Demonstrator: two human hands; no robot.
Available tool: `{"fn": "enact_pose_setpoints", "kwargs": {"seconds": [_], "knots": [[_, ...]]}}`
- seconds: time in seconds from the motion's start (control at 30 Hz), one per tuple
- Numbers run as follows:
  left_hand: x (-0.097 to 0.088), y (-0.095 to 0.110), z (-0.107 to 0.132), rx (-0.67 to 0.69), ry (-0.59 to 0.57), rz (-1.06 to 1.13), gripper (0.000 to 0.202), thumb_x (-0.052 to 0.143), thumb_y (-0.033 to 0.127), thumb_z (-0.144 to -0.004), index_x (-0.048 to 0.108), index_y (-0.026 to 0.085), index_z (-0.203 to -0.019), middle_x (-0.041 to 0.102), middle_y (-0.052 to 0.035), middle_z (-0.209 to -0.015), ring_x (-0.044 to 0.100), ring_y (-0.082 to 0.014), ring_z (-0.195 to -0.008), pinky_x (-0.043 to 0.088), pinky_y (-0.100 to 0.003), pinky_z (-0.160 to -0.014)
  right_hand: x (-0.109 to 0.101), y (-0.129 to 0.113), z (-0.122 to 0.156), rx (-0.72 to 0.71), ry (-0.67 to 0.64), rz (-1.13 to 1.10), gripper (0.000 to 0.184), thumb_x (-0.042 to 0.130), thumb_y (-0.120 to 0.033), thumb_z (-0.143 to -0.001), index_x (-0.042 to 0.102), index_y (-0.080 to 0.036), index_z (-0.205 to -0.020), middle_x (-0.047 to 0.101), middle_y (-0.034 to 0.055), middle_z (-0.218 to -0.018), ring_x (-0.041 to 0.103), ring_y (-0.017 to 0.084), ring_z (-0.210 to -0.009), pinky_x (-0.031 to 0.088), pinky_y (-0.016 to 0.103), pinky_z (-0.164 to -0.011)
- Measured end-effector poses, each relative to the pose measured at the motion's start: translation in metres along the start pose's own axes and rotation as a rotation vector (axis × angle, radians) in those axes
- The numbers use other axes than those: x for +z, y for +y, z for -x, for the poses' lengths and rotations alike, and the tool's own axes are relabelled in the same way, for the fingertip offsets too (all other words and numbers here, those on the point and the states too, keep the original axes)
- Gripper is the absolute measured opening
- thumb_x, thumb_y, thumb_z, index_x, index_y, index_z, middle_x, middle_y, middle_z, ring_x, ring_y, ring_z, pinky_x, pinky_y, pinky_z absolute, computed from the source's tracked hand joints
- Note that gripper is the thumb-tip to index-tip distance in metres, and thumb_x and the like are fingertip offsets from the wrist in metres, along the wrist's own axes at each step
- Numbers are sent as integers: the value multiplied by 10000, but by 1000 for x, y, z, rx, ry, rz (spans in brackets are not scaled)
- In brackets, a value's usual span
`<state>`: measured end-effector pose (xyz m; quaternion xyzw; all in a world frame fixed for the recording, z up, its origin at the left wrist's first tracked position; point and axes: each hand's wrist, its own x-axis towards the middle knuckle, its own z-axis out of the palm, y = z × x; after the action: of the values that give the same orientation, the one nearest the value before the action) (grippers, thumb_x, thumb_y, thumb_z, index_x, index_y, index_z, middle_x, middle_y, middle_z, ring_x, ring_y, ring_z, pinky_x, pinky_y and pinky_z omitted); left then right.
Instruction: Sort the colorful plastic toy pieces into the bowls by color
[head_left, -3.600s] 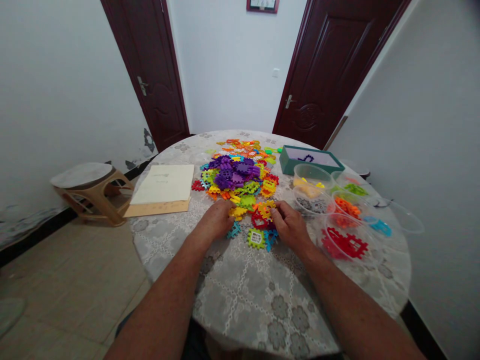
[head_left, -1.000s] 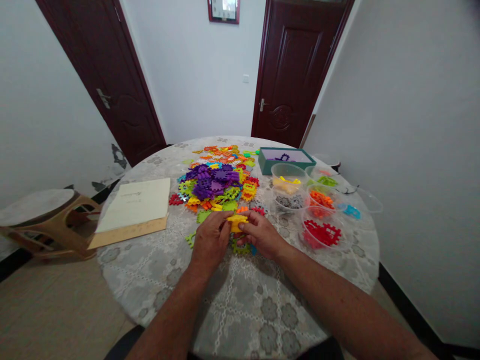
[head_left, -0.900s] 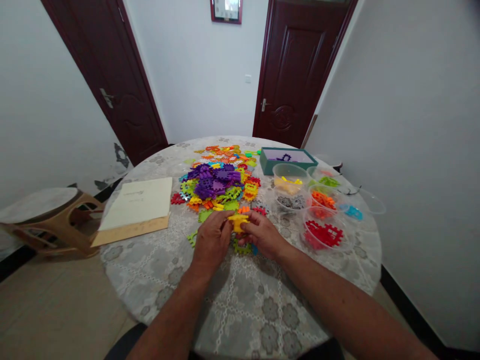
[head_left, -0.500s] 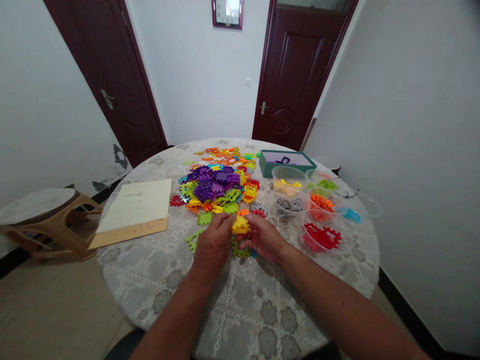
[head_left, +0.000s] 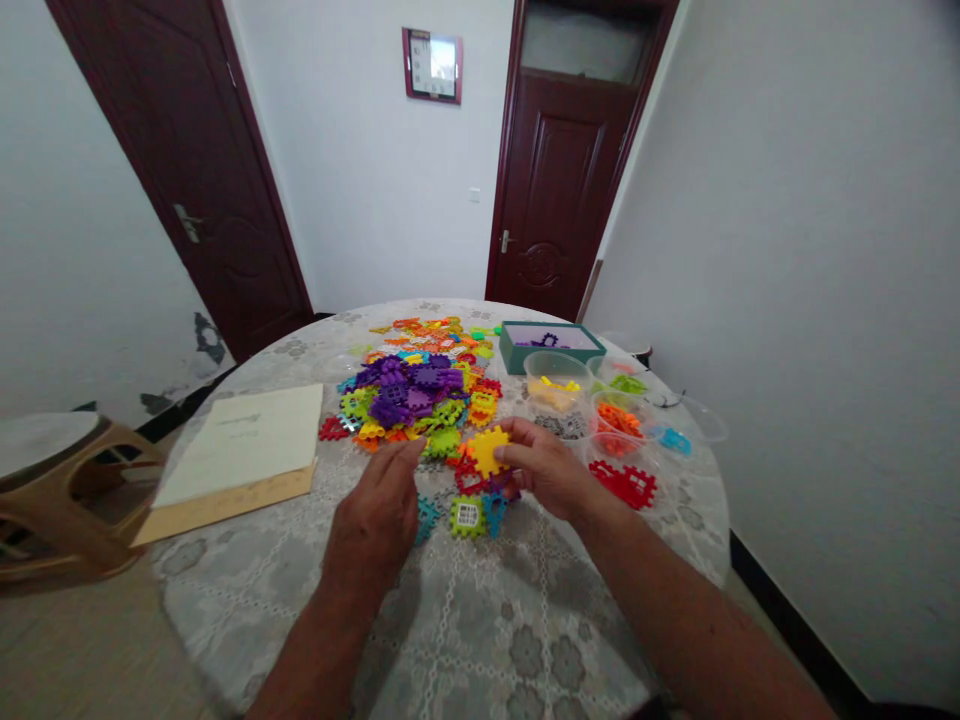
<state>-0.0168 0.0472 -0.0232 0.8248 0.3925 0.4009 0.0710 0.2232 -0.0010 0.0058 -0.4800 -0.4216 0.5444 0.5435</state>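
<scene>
My right hand (head_left: 546,465) pinches a yellow toothed square building plate (head_left: 489,452) between thumb and fingers, its flat face turned towards me. To its left, my left hand (head_left: 381,500) is extended with straight fingers and nothing visible in its grasp. Below the yellow plate is a green toothed plate (head_left: 468,517) with a white printed label. Blue toothed pieces (head_left: 494,512) flank it, one partly behind my left hand. Just under the yellow plate shows a red openwork piece (head_left: 468,477). Behind the hands rises a mixed pile topped with purple pieces (head_left: 405,385).
Clear plastic tubs (head_left: 556,368) with sorted yellow, grey, orange and red pieces stand on the right. Behind them sits a green box (head_left: 517,352) holding purple pieces. A paper pad (head_left: 244,440) lies at left on the round table (head_left: 480,620). A stool (head_left: 82,500) stands beside it.
Both hands were together at a yellow piece; now my left hand has moved away to the left and only my right holds the yellow plate. The view has tilted up slightly.
</scene>
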Motion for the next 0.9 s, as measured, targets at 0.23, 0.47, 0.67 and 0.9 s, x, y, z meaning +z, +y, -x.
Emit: {"fn": "enact_pose_setpoints", "kwargs": {"seconds": [0.23,0.47,0.67,0.9], "knots": [[-10,-50,-3,-156,-18,-174,327,440,324,-1011,690,177,-1162,762,-141,-1164,714,-296,-1122,536,-433,-1046,-98,-85,-52,-159,403,774,296,742,-154,-813,731,-168,-1109,749,57,-837,674,143,-647,504,198,-533],[-5,-59,-2,-250,-218,-282,335,424,302,-1014,684,190,-1193,776,-122,-1203,732,-273,-1071,533,-390,-956,-155,-97,-112,58,599,877,195,822,-63,-723,730,-94,-892,697,67,-674,639,150,-563,501,238,-546],[-12,-62,-1,-269,-249,-280,364,448,329,-1017,679,189,-1261,782,-118,-1207,744,-263,-1063,534,-360,-927,-157,-95,-112,0,681,901,223,740,-70,-798,759,-88,-1020,703,57,-703,641,150,-585,489,236,-562],[-30,-59,2,-352,-402,-184,488,522,463,-994,635,201,-1390,772,-121,-1235,730,-277,-1135,532,-366,-982,-98,-83,-68,-174,455,982,248,622,-140,-926,765,-165,-1128,776,86,-1011,706,149,-754,527,231,-647]]}}
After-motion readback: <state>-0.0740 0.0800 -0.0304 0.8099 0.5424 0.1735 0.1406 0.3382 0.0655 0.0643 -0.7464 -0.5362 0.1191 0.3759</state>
